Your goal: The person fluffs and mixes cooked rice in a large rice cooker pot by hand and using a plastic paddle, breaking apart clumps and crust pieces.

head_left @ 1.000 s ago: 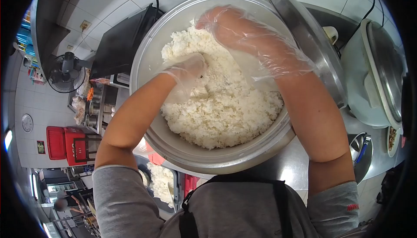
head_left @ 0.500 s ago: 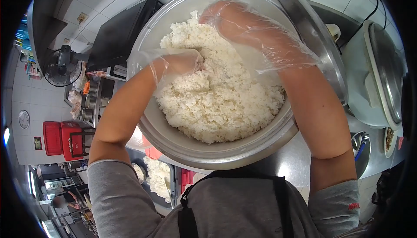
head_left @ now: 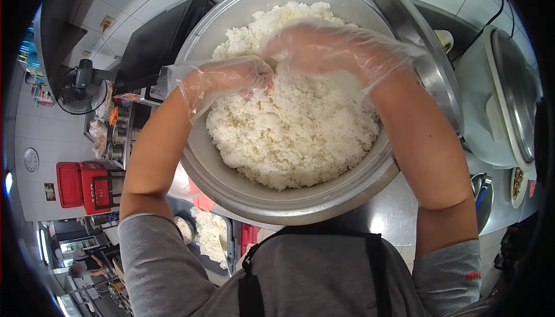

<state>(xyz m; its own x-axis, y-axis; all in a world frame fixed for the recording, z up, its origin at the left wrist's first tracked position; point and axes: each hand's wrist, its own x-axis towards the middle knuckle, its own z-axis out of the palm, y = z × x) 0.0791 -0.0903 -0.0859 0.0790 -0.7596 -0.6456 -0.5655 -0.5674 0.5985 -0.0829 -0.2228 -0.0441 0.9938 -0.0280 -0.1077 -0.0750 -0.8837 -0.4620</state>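
A large round metal pot (head_left: 231, 201) holds a broad heap of cooked white rice (head_left: 295, 132). My left hand (head_left: 245, 77), in a clear plastic glove, rests at the upper left of the heap with its fingers curled into the rice. My right hand (head_left: 309, 45), gloved the same way, is over the upper middle of the heap, close to my left hand. Motion smears its fingers, so their closing does not show.
A metal lid (head_left: 413, 56) leans on the pot's right side. Farther right stands a pale cooker with a lid (head_left: 497, 103). A grey tray of rice (head_left: 211, 236) lies below left. A fan (head_left: 84, 88) and a red box (head_left: 87, 187) are at the left.
My right hand has moved down and slightly left over the rice, towards my left hand. My left hand has shifted slightly, and its fingers now look more curled.
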